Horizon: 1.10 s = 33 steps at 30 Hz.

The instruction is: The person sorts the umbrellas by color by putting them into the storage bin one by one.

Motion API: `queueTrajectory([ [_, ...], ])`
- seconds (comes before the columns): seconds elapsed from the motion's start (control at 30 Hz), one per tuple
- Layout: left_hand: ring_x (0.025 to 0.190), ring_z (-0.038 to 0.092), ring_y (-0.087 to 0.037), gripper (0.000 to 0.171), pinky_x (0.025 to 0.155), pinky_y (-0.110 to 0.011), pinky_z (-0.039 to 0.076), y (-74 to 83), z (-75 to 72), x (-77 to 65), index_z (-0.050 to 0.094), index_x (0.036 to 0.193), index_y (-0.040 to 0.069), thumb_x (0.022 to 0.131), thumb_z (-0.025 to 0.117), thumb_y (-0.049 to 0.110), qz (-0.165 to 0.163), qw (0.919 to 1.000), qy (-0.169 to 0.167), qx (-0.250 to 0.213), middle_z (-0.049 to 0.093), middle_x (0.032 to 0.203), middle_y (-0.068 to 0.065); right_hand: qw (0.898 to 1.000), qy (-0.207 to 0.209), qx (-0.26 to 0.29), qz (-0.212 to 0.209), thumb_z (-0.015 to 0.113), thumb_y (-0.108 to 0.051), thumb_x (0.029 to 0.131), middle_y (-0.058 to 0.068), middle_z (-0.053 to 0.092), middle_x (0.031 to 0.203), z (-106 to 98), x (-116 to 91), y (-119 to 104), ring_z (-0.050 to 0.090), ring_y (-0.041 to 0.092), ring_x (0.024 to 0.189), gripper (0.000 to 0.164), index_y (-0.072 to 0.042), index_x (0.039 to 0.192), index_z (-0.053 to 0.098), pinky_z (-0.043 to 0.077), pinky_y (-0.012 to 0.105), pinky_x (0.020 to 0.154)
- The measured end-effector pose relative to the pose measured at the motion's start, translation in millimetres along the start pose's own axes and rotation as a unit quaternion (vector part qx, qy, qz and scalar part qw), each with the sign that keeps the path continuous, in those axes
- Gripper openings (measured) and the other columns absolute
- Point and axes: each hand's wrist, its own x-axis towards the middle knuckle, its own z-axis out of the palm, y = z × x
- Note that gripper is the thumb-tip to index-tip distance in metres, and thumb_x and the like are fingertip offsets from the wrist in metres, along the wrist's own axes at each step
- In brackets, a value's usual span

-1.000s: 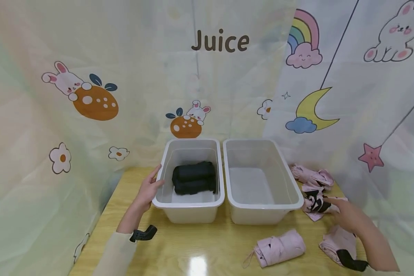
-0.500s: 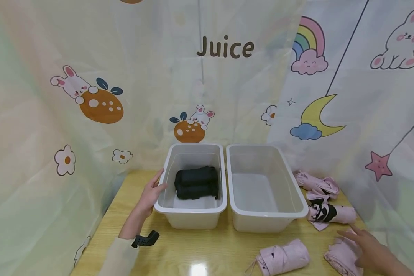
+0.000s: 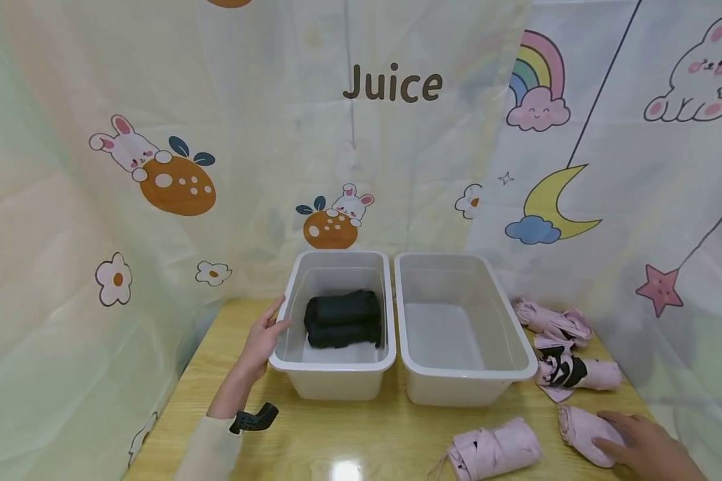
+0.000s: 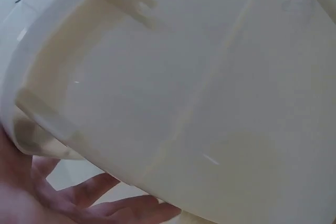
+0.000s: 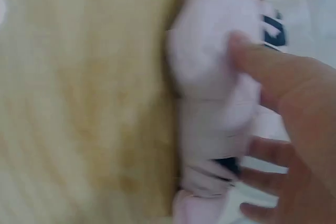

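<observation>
In the head view my left hand (image 3: 260,341) holds the side rim of the left white bin (image 3: 333,367), thumb over the edge. In the left wrist view its fingers (image 4: 94,188) lie beside the bin's outer wall (image 4: 157,87). Black rolled bundles (image 3: 344,319), which look like folded umbrellas, lie inside that bin. At the lower right, my right hand (image 3: 646,446) grips a rolled pink folding umbrella (image 3: 586,431) between thumb and fingers. The right wrist view shows the same pink umbrella (image 5: 215,77), blurred, with the thumb on top.
A second white bin (image 3: 466,372) stands right beside the first. Another pink umbrella (image 3: 495,449) lies in front of it. Two more pink rolls, one plain (image 3: 553,319) and one with black print (image 3: 583,373), lie along its right side. A printed curtain (image 3: 397,167) hangs behind the table.
My right hand has left the black-printed umbrella and come toward me to the nearer pink one, which has turned in its grip. The left hand stays on the bin. The view has shifted slightly.
</observation>
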Motion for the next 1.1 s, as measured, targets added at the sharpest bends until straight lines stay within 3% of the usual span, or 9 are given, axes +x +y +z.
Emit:
queueTrajectory([
  [0.13,0.127,0.042,-0.042,0.058,0.096,-0.055,0.041,5.5,-1.5,-1.0,0.033,0.153,0.015,0.099,0.055,0.015,0.012,0.9995,-0.012,0.029,0.038,0.146,-0.026,0.999,0.031,0.008,0.010,0.058,-0.071,0.080,0.035,0.054,0.109,5,2,-1,0.054,0.051,0.095,0.088,0.006,0.123,0.057,0.044,0.063,0.071],
  [0.27,0.131,0.036,-0.041,0.057,0.097,-0.058,0.038,6.7,-4.5,5.9,0.032,0.152,0.012,0.099,0.053,0.011,0.028,0.9967,-0.057,0.050,0.028,0.153,-0.022,0.997,0.077,0.004,-0.010,0.063,-0.073,0.076,0.041,0.048,0.114,11,-3,0,0.053,0.055,0.096,0.099,0.007,0.132,0.048,0.045,0.062,0.067],
  [0.4,0.128,0.037,-0.047,0.060,0.093,-0.060,0.040,0.4,-13.0,20.3,0.026,0.154,0.014,0.100,0.051,0.009,0.030,0.9934,-0.106,0.035,0.027,0.151,-0.027,0.995,0.091,0.009,-0.043,0.072,-0.067,0.071,0.040,0.051,0.114,14,-11,1,0.054,0.054,0.097,0.105,0.006,0.140,0.039,0.046,0.060,0.068],
  [0.57,0.125,0.038,-0.054,0.061,0.090,-0.061,0.042,-8.9,-22.4,29.8,0.020,0.155,0.017,0.101,0.050,0.014,0.032,0.9897,-0.140,0.000,0.029,0.146,-0.034,0.989,0.120,0.025,-0.083,0.078,-0.060,0.070,0.028,0.057,0.112,22,-14,-2,0.058,0.040,0.094,0.094,0.000,0.137,0.048,0.047,0.050,0.068],
  [0.67,0.126,0.037,-0.053,0.061,0.091,-0.060,0.042,-14.4,-24.9,30.0,0.020,0.155,0.017,0.102,0.050,0.018,0.045,0.9882,-0.146,-0.010,0.027,0.148,-0.032,0.985,0.149,0.031,-0.087,0.079,-0.058,0.069,0.026,0.057,0.114,28,-13,-4,0.059,0.040,0.095,0.091,-0.003,0.136,0.050,0.047,0.051,0.068],
  [0.93,0.126,0.041,-0.049,0.057,0.090,-0.058,0.044,-24.7,-26.3,25.0,0.026,0.153,0.020,0.102,0.050,0.025,0.070,0.9904,-0.119,0.013,0.030,0.149,-0.026,0.986,0.159,-0.018,-0.057,0.068,-0.075,0.068,0.022,0.058,0.115,39,-9,-14,0.060,0.039,0.094,0.098,-0.009,0.137,0.049,0.048,0.056,0.068],
  [1.1,0.125,0.041,-0.049,0.055,0.091,-0.058,0.043,-24.5,-23.5,30.6,0.025,0.153,0.018,0.103,0.047,0.026,0.087,0.9891,-0.118,0.015,0.031,0.148,-0.028,0.979,0.195,-0.013,-0.053,0.070,-0.072,0.070,0.025,0.057,0.118,36,-4,-17,0.060,0.043,0.095,0.095,-0.012,0.139,0.049,0.046,0.059,0.066],
])
